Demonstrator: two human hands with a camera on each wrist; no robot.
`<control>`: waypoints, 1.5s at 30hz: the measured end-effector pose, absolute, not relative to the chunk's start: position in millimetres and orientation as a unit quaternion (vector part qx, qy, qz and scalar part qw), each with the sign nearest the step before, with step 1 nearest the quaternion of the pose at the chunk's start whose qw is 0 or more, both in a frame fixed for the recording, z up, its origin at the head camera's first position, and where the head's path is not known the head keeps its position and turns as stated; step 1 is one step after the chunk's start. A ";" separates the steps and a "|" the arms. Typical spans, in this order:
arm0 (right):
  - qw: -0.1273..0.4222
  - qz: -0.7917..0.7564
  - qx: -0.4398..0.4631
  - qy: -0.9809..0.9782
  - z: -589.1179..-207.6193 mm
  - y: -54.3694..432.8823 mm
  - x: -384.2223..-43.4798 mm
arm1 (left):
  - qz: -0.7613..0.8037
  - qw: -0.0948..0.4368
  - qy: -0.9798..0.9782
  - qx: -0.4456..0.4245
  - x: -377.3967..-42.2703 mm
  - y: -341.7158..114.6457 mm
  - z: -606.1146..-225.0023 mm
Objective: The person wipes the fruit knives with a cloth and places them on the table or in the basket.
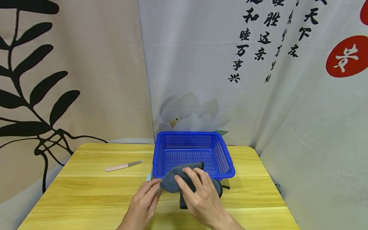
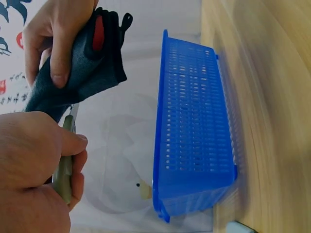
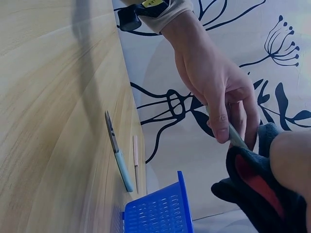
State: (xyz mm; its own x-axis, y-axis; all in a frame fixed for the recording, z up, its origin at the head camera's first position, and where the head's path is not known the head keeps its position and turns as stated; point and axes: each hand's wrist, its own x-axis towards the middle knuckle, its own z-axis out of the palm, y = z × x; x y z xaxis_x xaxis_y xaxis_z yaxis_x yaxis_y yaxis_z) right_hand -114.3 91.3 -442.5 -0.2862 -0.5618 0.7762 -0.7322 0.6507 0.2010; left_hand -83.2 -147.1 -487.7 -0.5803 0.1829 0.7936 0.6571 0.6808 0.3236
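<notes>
My left hand [image 1: 142, 199] grips the pale green handle of a small tool [image 2: 62, 177], low in front of the basket. A sliver of metal shows above the handle in the left wrist view; the rest is covered, so its kind cannot be told. My right hand [image 1: 202, 198] holds a dark grey-blue cloth [image 1: 171, 182] with black edging, folded around the tool's far end. A red patch and a small black loop show on the cloth [image 2: 90, 77] in the left wrist view. Both hands are close together, raised above the table.
A blue plastic basket [image 1: 159, 156] stands at the back of the wooden table [image 1: 86, 191]. Left of it lies a knife with a pale pink handle [image 1: 116, 167]. A light-blue-handled tool with a slotted metal blade [image 3: 124, 170] lies nearer, beside the basket. A printed curtain hangs behind.
</notes>
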 end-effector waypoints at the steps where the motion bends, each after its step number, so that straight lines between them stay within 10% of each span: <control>1: 0.436 0.096 0.406 -0.798 -442.9 91.2 -114.3 | -0.312 0.388 -0.829 -0.257 -83.6 -147.5 -487.9; 45: 0.408 0.093 0.321 -0.850 -442.4 136.1 -157.6 | -0.272 0.407 -0.823 -0.288 -83.9 -156.7 -493.9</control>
State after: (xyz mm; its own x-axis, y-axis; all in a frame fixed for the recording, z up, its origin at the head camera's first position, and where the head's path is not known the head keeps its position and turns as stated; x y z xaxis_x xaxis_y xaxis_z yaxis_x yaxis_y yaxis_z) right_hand -157.6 136.1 -442.4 -0.4608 -0.4697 0.7530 -0.6209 0.7769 0.1046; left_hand -83.9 -156.7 -493.9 -0.5030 0.2516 0.8268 0.6951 0.6863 0.2140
